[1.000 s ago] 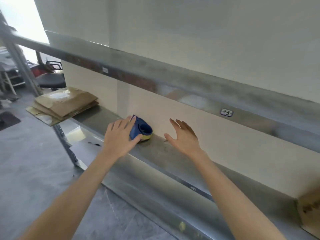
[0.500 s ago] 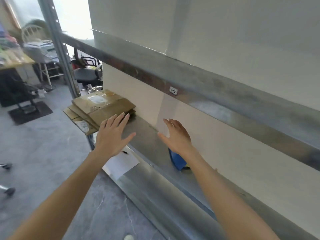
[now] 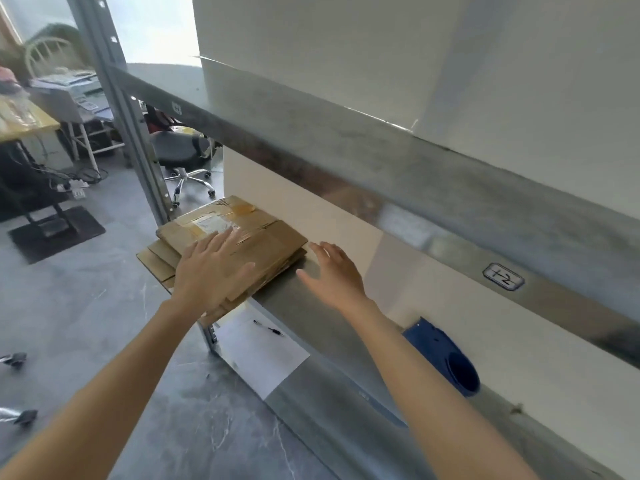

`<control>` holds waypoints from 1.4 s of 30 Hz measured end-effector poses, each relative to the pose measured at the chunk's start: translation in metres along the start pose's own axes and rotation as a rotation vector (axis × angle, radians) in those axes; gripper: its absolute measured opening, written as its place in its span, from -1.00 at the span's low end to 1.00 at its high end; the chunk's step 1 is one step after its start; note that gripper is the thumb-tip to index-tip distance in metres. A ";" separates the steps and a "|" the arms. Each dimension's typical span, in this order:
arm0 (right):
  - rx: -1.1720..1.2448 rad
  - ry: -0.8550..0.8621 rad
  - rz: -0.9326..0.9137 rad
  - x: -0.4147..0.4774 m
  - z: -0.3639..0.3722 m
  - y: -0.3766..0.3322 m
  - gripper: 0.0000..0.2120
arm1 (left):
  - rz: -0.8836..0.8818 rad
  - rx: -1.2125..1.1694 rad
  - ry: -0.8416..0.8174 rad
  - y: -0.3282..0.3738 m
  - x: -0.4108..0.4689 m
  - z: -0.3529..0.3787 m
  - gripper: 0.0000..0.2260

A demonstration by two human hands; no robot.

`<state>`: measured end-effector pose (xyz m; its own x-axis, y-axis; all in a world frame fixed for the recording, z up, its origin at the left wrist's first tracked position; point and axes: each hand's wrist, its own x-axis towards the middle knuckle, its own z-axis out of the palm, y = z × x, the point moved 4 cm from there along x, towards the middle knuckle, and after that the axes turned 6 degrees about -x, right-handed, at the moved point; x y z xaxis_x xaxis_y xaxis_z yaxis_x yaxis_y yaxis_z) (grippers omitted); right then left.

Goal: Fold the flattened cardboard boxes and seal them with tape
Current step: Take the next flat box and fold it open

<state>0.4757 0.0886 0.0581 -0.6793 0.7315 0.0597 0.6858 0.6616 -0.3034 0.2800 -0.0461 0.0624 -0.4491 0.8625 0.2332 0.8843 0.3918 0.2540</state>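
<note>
left hand (image 3: 211,271): spread flat over stack of flattened brown cardboard boxes (image 3: 263,237) | right hand (image 3: 334,273): spread, empty, beside stack | blue tape dispenser (image 3: 445,358): on shelf

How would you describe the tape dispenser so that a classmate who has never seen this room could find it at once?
Start at the long metal shelf running along the pale wall. A stack of flattened cardboard boxes sits at its far end under the left hand; nearer the viewer, past the right hand, the tape dispenser lies against the wall. It is the only dark blue thing on the shelf.
</note>
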 end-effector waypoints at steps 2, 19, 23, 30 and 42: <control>0.006 0.013 0.030 0.017 0.010 -0.009 -0.36 | -0.013 -0.037 -0.017 -0.026 0.022 0.007 -0.27; 0.076 -0.027 0.598 0.081 0.114 -0.086 -0.25 | 0.061 -0.159 -0.283 -0.211 0.179 0.072 -0.24; 0.099 -0.034 0.690 0.087 0.135 -0.097 -0.18 | 0.063 -0.227 -0.323 -0.226 0.195 0.085 -0.19; 0.104 0.023 0.742 0.092 0.147 -0.104 -0.16 | 0.044 -0.280 -0.372 -0.231 0.203 0.103 -0.15; 0.212 0.073 0.729 0.095 0.144 -0.104 -0.10 | -0.015 -0.298 -0.460 -0.239 0.216 0.111 0.02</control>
<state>0.3017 0.0654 -0.0417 -0.0501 0.9850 -0.1652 0.8843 -0.0331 -0.4658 -0.0144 0.0823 -0.0526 -0.2998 0.9349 -0.1901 0.7741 0.3549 0.5242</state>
